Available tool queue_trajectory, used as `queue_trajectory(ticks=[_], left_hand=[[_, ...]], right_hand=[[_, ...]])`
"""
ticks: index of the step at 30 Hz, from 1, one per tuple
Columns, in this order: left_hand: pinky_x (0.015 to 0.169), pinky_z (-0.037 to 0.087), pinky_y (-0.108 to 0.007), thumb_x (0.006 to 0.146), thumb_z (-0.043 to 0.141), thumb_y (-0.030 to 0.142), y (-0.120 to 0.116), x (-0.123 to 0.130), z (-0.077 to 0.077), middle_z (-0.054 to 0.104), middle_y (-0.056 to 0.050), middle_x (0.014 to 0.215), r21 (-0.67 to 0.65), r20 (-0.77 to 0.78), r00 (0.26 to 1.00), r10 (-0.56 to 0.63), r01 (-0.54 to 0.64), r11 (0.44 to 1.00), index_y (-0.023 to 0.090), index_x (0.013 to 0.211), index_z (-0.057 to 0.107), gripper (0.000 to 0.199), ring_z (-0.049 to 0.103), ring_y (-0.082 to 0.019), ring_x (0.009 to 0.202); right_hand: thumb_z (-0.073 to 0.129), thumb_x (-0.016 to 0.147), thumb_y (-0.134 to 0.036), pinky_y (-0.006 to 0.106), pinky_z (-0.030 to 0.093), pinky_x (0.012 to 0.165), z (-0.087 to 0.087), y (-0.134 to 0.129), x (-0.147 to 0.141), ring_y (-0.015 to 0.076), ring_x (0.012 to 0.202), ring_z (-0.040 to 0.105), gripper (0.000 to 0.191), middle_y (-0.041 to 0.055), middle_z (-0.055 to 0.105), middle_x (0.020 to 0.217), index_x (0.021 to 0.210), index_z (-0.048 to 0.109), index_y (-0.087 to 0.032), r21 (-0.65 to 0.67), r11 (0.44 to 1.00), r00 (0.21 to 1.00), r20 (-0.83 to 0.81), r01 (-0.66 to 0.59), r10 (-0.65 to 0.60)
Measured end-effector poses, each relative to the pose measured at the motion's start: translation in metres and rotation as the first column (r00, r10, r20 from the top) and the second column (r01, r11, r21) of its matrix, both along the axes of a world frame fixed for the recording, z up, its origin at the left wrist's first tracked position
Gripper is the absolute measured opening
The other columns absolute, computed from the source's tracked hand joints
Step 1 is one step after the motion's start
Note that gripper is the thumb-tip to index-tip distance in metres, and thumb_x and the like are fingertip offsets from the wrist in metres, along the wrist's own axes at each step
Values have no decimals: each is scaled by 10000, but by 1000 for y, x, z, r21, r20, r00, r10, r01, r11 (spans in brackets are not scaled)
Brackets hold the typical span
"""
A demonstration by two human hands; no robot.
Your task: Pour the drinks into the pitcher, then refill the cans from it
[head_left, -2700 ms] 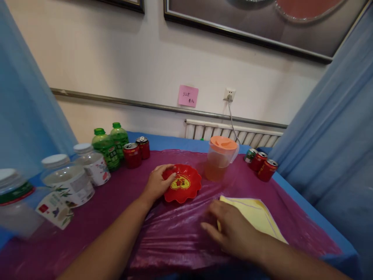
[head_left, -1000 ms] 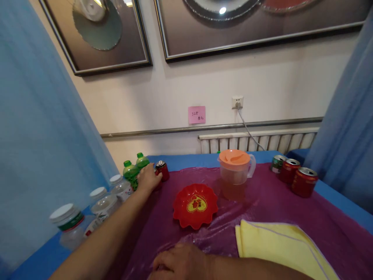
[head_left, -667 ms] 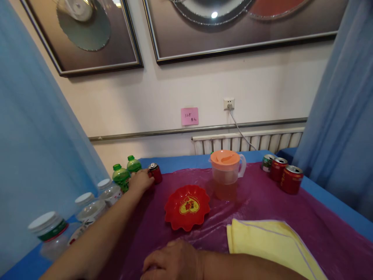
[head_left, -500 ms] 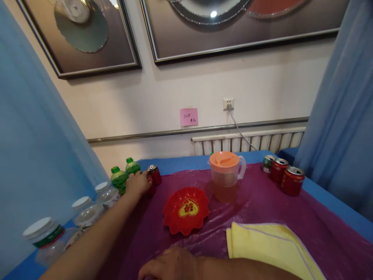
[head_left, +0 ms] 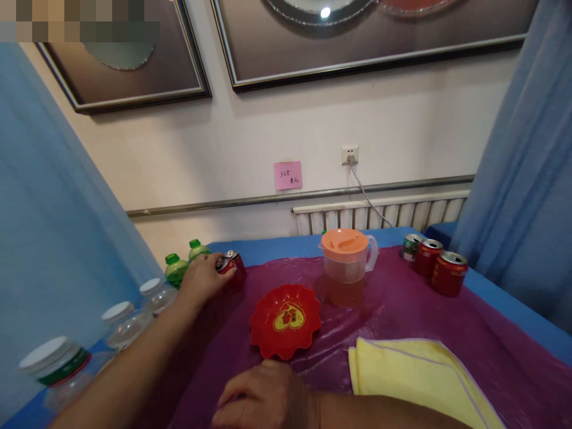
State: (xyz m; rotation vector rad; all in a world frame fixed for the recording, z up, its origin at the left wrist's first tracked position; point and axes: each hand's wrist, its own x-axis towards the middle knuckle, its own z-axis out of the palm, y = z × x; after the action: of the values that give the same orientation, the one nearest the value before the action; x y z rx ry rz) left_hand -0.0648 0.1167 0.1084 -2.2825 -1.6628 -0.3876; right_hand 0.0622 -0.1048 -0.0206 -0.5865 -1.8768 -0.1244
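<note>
My left hand (head_left: pixel 201 279) is closed around a red drink can (head_left: pixel 226 266) at the left back of the table, its thumb across the near side. Right behind that one stands another red can (head_left: pixel 239 269), and the two look close together or touching. Near the bottom edge, my right hand (head_left: pixel 266 396) rests low over the purple cloth (head_left: pixel 205 369) with bent fingers and a small gap between them. Nothing shows in it, though its lower part is cut off. A red scalloped plate (head_left: pixel 263 322) with a yellow heart print lies just beyond the right hand.
Green bottles (head_left: pixel 175 271) and clear jars with white lids (head_left: pixel 117 326) line the left edge. A pitcher with an orange lid (head_left: pixel 345 256) stands behind the plate. Three opened cans (head_left: pixel 449 274) stand at the right back. A folded yellow cloth (head_left: pixel 411 372) lies front right.
The left hand has shifted slightly left, and more of the can's top now shows in its grip. The right hand has come a little further into view, its fingers less tightly curled.
</note>
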Motion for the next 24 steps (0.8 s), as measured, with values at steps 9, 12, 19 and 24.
queue_trajectory(ticks=[9, 12, 19, 24], left_hand=[[920, 486, -385, 724, 774, 456, -110, 64, 15, 716, -91, 1048, -5, 275, 856, -437, 456, 890, 228, 1069, 704, 419, 644, -305, 1009], [960, 478, -423, 672, 825, 441, -130, 73, 13, 719, -88, 1050, 1, 391, 779, -490, 532, 847, 261, 1042, 721, 425, 632, -327, 1032], [1083, 473, -430, 665, 859, 490, -119, 64, -14, 656, -109, 1377, -30, 955, 220, -197, 735, 678, 261, 1309, 656, 713, 585, -373, 1289], [1076, 494, -480, 639, 864, 598, -87, 54, -65, 696, -139, 1323, -87, 996, 61, 69, 868, 489, 227, 1254, 705, 736, 602, -413, 1275]], right_hand=[[796, 701, -281, 614, 404, 1108, 33, 23, 49, 369, 1366, 468, 900, 197, 488, 1454, 1470, 336, -198, -426, 789, 784, -242, 444, -572], [772, 738, -290, 556, 489, 1020, 25, 36, 54, 337, 1220, 593, 803, 175, 590, 1337, 1422, 361, -198, -503, 776, 766, -298, 380, -569], [765, 714, -255, 416, 559, 949, 34, 46, 64, 268, 1141, 664, 704, 128, 656, 1266, 1314, 399, -233, -524, 841, 711, -539, 137, -452], [743, 703, -236, 399, 547, 975, 29, 48, 68, 256, 1128, 670, 701, 119, 667, 1238, 1320, 410, -220, -473, 876, 761, -532, 97, -371]])
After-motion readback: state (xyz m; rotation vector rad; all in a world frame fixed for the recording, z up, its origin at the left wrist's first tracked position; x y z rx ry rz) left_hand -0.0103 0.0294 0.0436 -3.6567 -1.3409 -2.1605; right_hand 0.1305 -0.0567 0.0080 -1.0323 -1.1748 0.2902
